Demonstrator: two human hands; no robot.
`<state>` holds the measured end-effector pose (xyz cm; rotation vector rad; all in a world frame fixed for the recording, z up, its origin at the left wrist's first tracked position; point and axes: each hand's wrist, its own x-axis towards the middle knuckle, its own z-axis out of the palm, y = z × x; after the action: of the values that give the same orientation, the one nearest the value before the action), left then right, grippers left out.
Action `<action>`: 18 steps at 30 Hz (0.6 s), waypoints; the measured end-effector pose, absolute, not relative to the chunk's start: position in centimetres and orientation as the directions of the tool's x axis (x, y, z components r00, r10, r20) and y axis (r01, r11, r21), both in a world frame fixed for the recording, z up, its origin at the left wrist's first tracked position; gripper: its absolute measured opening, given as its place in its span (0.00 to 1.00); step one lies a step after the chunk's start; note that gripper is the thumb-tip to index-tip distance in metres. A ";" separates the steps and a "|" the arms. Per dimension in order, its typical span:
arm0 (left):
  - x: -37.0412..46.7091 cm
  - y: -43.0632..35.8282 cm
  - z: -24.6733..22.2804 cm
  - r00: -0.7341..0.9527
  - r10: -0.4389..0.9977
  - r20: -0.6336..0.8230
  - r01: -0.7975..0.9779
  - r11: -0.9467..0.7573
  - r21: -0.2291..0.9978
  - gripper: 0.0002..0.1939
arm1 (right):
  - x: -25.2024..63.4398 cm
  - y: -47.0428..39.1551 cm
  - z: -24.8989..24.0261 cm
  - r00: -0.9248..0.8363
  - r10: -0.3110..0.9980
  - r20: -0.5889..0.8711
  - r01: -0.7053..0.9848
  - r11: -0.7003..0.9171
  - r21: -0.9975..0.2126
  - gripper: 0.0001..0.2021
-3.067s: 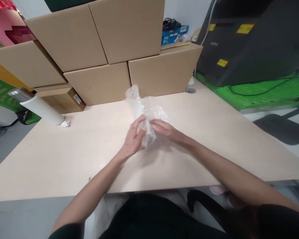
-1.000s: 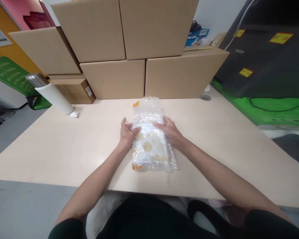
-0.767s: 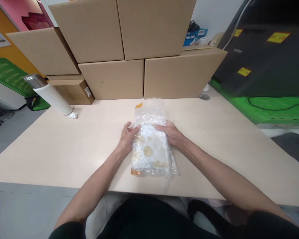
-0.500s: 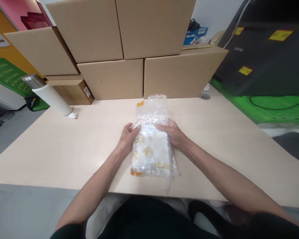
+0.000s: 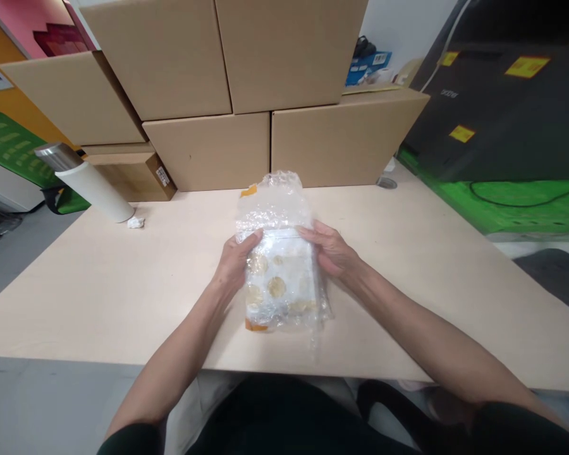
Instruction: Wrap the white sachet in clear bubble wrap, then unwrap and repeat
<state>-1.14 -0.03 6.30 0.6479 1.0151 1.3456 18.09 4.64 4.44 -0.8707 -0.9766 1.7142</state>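
Note:
A flat white package with gold circles, wrapped in clear bubble wrap (image 5: 289, 272), is between my two hands at the middle of the table. My left hand (image 5: 237, 256) grips its left edge, thumb on top and fingers beneath. On the right edge my right hand (image 5: 332, 249) holds it the same way, thumb across the upper face. A loose flap of bubble wrap (image 5: 277, 202) extends beyond the package's far end. Pieces of orange tape (image 5: 249, 191) show at the flap's far left corner and at the near left corner. What exactly lies inside the wrap is unclear.
Stacked cardboard boxes (image 5: 208, 155) line the back of the pale table (image 5: 146, 297). A white bottle with a metal cap (image 5: 92, 186) stands at the left, a crumpled white scrap (image 5: 136, 222) beside it. A large dark case (image 5: 493, 107) stands on a green surface at the right.
Both hands have shifted slightly left and away from me with the wrapped package. The far flap now leans left and spreads wider.

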 end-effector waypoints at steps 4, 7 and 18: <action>-0.8 0.6 7.7 -0.103 0.986 -0.134 -0.434 0.077 0.898 0.23 | 18.2 4.6 5.4 -0.214 0.976 -0.047 -0.391 -0.130 -0.911 0.30; -0.3 1.0 7.4 -0.225 0.964 -0.140 -0.421 0.033 0.906 0.23 | 17.9 4.0 5.2 -0.121 0.993 0.011 -0.370 -0.034 -0.929 0.46; -1.1 1.1 5.7 -0.306 0.952 0.011 -0.250 -0.092 0.964 0.12 | 19.2 3.6 5.1 -0.352 0.912 0.210 -0.064 0.200 -0.978 0.31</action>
<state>-1.13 1.07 5.72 0.8848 1.1949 1.5834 19.24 3.60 5.11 -0.8353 -1.5408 1.3153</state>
